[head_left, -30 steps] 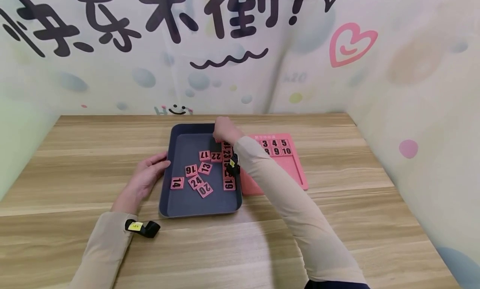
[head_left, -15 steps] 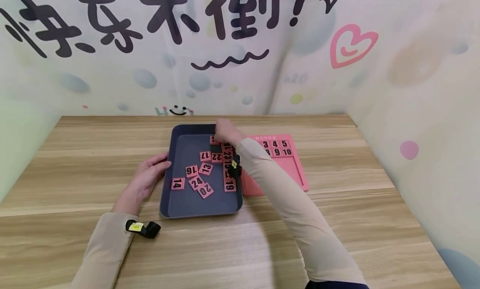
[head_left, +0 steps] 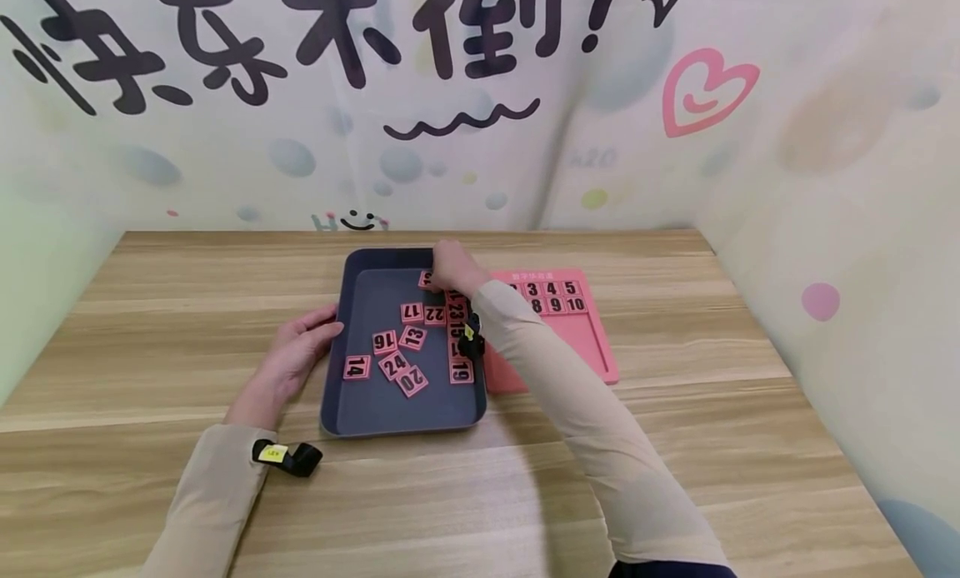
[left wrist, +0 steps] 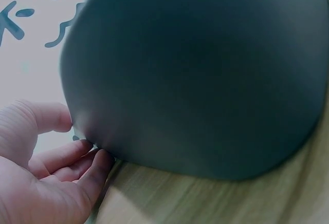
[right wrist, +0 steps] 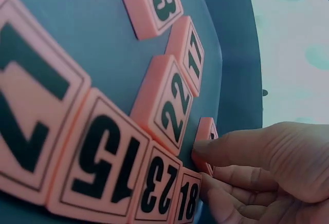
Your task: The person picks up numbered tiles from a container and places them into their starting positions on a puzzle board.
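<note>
My left hand (head_left: 298, 351) holds the left side of a dark blue tray (head_left: 405, 420), thumb and fingertips at its edge; in the left wrist view the tray's plain outer surface fills most of the picture. At the tray's far right corner, my right hand (head_left: 454, 266) pinches a pink number tile (right wrist: 206, 142), its thumb on the tile's side; the number is mostly covered. Against the right wall runs a column of tiles, including the 18 tile (right wrist: 189, 198) close by the fingers, the 23 tile (right wrist: 156, 188) and the 15 tile (right wrist: 100, 157). The 22 tile (right wrist: 169, 106) lies beside them.
Several loose tiles, such as the 14 tile (head_left: 357, 367) and the 16 tile (head_left: 385, 342), lie scattered in the tray. To its right is a pink puzzle board (head_left: 558, 341) with two rows of tiles at its top, partly behind my right forearm. A printed wall stands behind the table.
The tile at my right hand, mostly covered one second ago, now shows to the left of the fingers. My left hand and the tray have stayed in place.
</note>
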The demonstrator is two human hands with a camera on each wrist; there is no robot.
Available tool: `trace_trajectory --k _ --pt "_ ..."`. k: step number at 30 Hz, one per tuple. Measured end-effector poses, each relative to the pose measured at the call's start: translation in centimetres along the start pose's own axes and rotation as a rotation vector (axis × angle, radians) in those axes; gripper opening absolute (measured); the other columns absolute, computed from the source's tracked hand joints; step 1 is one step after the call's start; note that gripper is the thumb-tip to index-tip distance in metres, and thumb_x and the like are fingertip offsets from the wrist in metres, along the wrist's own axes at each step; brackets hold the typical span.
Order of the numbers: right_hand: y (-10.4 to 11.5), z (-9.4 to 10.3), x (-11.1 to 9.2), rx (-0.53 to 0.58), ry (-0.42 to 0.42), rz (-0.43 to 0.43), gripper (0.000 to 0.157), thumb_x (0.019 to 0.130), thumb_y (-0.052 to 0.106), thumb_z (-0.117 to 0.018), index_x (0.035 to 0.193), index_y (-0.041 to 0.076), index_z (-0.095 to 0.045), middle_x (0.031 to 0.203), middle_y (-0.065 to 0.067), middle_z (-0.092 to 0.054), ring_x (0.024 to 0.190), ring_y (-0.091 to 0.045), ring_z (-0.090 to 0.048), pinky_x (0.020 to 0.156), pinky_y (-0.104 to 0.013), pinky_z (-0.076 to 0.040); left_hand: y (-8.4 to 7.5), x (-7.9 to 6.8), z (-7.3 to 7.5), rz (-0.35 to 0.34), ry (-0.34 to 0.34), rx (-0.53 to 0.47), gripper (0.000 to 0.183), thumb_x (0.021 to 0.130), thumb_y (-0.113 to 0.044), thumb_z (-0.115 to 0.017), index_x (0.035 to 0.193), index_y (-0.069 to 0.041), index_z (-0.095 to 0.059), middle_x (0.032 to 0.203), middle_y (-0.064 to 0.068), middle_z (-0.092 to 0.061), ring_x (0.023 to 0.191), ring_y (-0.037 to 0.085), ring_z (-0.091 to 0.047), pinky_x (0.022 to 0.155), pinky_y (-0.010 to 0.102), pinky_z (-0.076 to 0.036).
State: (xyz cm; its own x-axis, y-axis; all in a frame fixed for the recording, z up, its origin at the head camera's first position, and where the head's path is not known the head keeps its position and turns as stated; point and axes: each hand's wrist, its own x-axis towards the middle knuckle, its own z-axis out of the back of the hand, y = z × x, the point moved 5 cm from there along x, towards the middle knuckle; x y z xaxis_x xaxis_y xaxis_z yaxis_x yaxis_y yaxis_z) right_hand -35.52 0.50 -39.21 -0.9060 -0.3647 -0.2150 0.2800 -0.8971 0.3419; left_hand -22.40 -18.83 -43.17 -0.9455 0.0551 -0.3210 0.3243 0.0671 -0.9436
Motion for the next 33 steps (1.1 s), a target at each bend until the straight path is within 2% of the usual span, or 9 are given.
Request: trace_trajectory --k 4,8,11,15,20,24,27,30,33 --pt "0.0 0.1 0.0 0.019 -0.014 0.019 0.043 0.081 0.016 -0.072 0.051 0.012 -0.042 0.045 0.003 -0.029 0.042 -0.010 -0.027 0.046 -0.022 -0.029 -0.1 0.0 -0.1 0.002 0.001 -0.003 0.057 0.095 -0.006 -0.050 0.145 0.005 -0.024 0.151 0.019 -0.023 0.125 0.011 -0.041 0.108 0.027 -0.029" --pt "0.1 0.9 -0.5 0.089 -0.033 0.052 0.048 0.079 0.011 -0.072 0.046 0.012 -0.037 0.043 0.004 -0.023 0.039 -0.008 -0.020 0.043 -0.022 -0.025 0.1 0.0 -0.1 0.011 -0.002 -0.011 0.058 0.095 -0.006 -0.050 0.145 0.004 -0.023 0.151 0.019 -0.023 0.128 0.014 -0.039 0.108 0.026 -0.030" --pt "0.1 1.9 -1.3 0.126 -0.044 0.081 0.049 0.078 0.010 -0.071 0.045 0.012 -0.034 0.045 0.005 -0.019 0.041 -0.008 -0.016 0.043 -0.022 -0.021 0.0 0.1 0.0 0.005 0.002 -0.012 0.057 0.095 -0.006 -0.050 0.145 0.005 -0.024 0.151 0.019 -0.023 0.129 0.014 -0.038 0.108 0.026 -0.030" --pt "-0.6 3.1 -3.0 0.172 -0.057 0.097 0.045 0.078 0.011 -0.071 0.047 0.012 -0.037 0.045 0.005 -0.024 0.042 -0.008 -0.020 0.043 -0.022 -0.021 0.0 0.1 0.0 -0.002 0.005 -0.009 0.057 0.095 -0.006 -0.050 0.145 0.005 -0.023 0.151 0.019 -0.023 0.128 0.014 -0.039 0.107 0.025 -0.031" --pt "-2.6 4.1 -5.4 0.205 -0.081 0.080 0.038 0.077 0.009 -0.070 0.052 0.012 -0.041 0.047 0.004 -0.031 0.043 -0.008 -0.026 0.043 -0.022 -0.025 -0.1 0.1 0.0 0.009 -0.004 -0.007 0.057 0.095 -0.005 -0.049 0.145 0.004 -0.024 0.151 0.018 -0.023 0.129 0.014 -0.038 0.108 0.026 -0.030" --pt "-4.6 4.6 -7.6 0.226 -0.069 0.022 0.016 0.076 0.009 -0.070 0.067 0.006 -0.057 0.060 -0.002 -0.050 0.051 -0.011 -0.041 0.047 -0.022 -0.035 -0.1 0.1 -0.1 0.011 -0.011 -0.011 0.057 0.095 -0.005 -0.049 0.145 0.004 -0.024 0.151 0.018 -0.023 0.125 0.011 -0.041 0.107 0.025 -0.031" --pt "-6.2 4.7 -9.2 0.232 -0.060 -0.015 0.013 0.075 0.009 -0.072 0.080 0.002 -0.062 0.071 -0.005 -0.057 0.059 -0.014 -0.048 0.050 -0.024 -0.041 -0.1 0.1 -0.1 0.008 -0.008 -0.010 0.057 0.095 -0.005 -0.049 0.145 0.005 -0.024 0.151 0.019 -0.023 0.123 0.009 -0.042 0.107 0.025 -0.031" --pt "-7.6 4.3 -10.6 0.221 -0.055 -0.006 0.015 0.073 0.009 -0.073 0.072 0.004 -0.059 0.064 -0.002 -0.051 0.056 -0.013 -0.044 0.050 -0.023 -0.037 0.0 0.2 -0.1 0.008 -0.002 -0.014 0.058 0.095 -0.005 -0.049 0.145 0.005 -0.023 0.151 0.019 -0.022 0.127 0.013 -0.039 0.108 0.025 -0.030" --pt "-8.8 3.5 -11.8 0.206 -0.040 0.027 0.025 0.073 0.011 -0.075 0.061 0.006 -0.054 0.056 0.000 -0.044 0.052 -0.011 -0.037 0.049 -0.023 -0.031 0.0 0.2 -0.1 0.010 0.005 -0.014 0.058 0.095 -0.005 -0.049 0.146 0.004 -0.022 0.152 0.019 -0.020 0.132 0.016 -0.035 0.108 0.025 -0.029"
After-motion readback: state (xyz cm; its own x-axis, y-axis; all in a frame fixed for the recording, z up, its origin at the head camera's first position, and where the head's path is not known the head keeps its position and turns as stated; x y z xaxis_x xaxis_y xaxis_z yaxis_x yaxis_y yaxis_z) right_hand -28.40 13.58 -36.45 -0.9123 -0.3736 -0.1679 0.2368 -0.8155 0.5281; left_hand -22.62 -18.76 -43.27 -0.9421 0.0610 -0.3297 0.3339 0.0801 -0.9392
